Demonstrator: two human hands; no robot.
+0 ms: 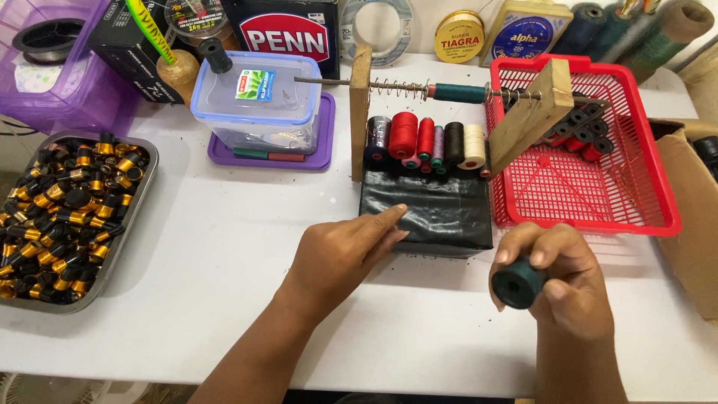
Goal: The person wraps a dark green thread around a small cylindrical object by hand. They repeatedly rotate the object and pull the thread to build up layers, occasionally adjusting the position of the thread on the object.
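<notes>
Right hand (562,278) gripping dark spool (517,284), left hand (345,251) flat

The right hand (565,273) grips a dark teal spool (517,284) near the desk's (224,224) front edge. The left hand (348,251) rests flat, fingertips touching the black block (441,213). A red basket (591,187) sits toward the right edge.

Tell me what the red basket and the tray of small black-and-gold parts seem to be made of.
Red basket: apparently moulded plastic, given its uniform glossy colour and open lattice walls. Tray: likely metal, perhaps steel or aluminium, with a dull grey sheen and thin rolled rim.
</notes>
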